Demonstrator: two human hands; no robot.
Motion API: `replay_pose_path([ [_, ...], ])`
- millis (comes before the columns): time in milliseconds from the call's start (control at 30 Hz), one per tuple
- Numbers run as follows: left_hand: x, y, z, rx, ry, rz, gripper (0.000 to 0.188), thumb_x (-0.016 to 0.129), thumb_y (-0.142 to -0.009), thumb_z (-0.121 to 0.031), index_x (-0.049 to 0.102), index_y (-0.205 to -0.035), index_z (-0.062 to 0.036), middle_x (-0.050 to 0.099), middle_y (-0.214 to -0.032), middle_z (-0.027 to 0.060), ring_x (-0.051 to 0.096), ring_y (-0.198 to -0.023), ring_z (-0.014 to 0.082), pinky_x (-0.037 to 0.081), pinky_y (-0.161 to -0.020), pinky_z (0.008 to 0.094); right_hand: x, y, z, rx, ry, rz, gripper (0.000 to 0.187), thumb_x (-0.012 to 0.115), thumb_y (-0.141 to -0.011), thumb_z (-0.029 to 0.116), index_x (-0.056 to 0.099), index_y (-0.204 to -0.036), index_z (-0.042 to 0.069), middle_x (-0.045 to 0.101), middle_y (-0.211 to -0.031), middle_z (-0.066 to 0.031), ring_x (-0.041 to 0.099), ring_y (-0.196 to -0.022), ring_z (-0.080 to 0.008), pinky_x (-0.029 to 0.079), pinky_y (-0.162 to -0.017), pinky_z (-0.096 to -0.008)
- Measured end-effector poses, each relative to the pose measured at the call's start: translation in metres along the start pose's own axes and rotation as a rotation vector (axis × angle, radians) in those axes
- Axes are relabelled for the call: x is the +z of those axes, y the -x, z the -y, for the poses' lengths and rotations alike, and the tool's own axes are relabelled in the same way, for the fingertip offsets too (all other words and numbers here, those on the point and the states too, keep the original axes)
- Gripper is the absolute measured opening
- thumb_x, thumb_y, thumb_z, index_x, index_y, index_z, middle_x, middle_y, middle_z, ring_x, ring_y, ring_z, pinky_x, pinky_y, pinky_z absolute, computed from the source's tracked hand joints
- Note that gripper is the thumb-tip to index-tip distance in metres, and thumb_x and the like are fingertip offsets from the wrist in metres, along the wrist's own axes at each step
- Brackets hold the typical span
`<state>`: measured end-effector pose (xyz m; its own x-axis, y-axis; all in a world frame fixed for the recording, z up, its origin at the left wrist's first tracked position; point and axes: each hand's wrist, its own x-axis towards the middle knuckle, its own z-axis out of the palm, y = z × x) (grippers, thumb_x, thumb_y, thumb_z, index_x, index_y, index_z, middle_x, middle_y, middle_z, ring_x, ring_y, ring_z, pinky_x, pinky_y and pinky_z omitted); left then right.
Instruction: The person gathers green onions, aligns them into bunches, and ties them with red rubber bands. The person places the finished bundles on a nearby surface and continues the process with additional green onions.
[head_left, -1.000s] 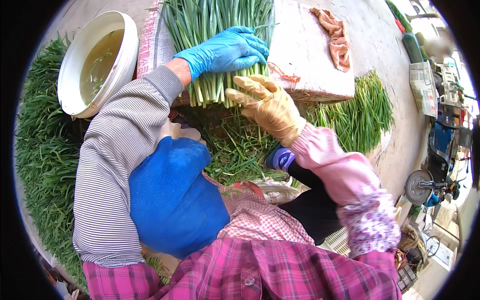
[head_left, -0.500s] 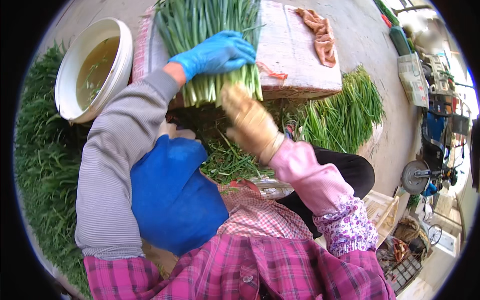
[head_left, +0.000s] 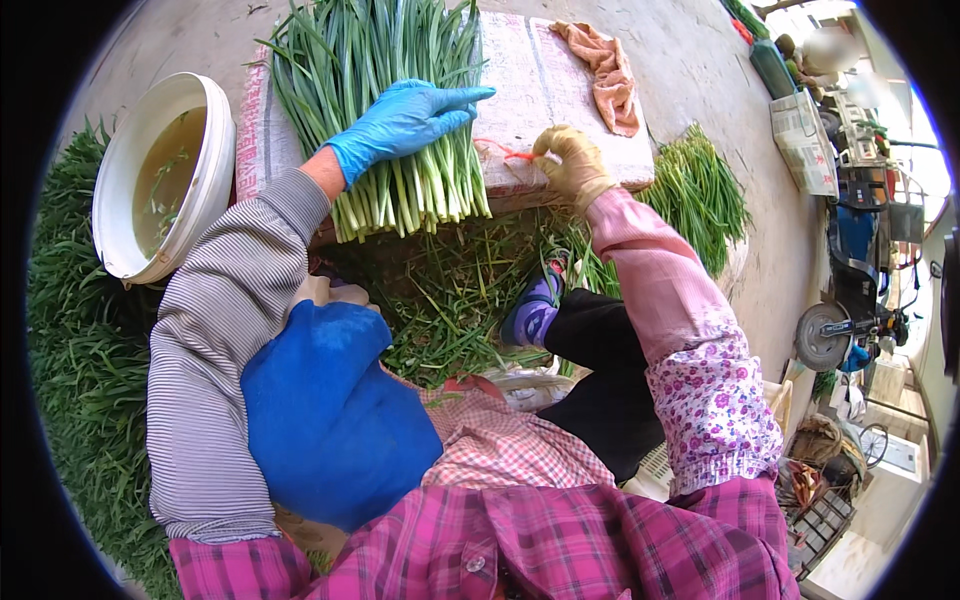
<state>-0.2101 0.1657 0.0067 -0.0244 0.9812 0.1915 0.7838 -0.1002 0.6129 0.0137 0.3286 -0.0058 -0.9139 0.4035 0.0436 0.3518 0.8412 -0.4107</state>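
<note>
A thick bundle of green chives [head_left: 415, 195] lies on a block wrapped in woven sacking [head_left: 530, 85], pale cut ends toward me and leaves pointing away. Across its stems rests my left hand [head_left: 400, 120] in a blue glove, fingers stretched out to the right. My right hand [head_left: 575, 165], in a cream-coloured glove, is closed at the block's near edge. Between its thumb and fingertips it pinches a thin orange-red tie [head_left: 512, 153], which trails left toward the bundle. Whether the tie runs beneath the chives is hidden.
A white bucket [head_left: 215, 165] of brownish water stands at left beside heaped greens [head_left: 85, 330]. A crumpled peach cloth [head_left: 605, 80] lies on the block. More chives [head_left: 700, 200] stand to its right. Loose trimmings [head_left: 440, 320] cover the ground before me; a wheeled vehicle [head_left: 855, 270] is far right.
My right hand has moved from the stem ends to the right and now pinches the orange-red tie. My left hand stays on the bundle, its fingers straighter.
</note>
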Motion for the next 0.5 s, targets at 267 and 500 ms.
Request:
replay_pose_path([
  [267,0.014,-0.003,-0.020,-0.029,-0.242,-0.039,0.023,0.068,-0.077,-0.027,0.070,-0.098,-0.0169,0.061,-0.079,0.0019,0.057,-0.078,0.0208,0.038,-0.081,0.0343,-0.024,-0.041,0.038,0.009,-0.710,0.280,0.020,0.072,-0.079,0.011,0.066,-0.098,0.006,0.065,-0.094,-0.0014,0.058,-0.086,-0.0115,0.048,-0.079,-0.0267],
  [500,0.006,0.012,-0.008,0.017,-0.009,-0.188,0.015,0.072,-0.073,-0.024,0.073,-0.077,-0.0098,0.064,-0.081,-0.0006,0.057,-0.079,0.0181,0.038,-0.082,0.0325,-0.068,-0.087,-0.040,0.269,-0.217,-0.385,0.035,0.069,-0.078,0.005,0.063,-0.111,0.015,0.061,-0.106,-0.0090,0.056,-0.101,-0.0188,0.048,-0.089,-0.0296],
])
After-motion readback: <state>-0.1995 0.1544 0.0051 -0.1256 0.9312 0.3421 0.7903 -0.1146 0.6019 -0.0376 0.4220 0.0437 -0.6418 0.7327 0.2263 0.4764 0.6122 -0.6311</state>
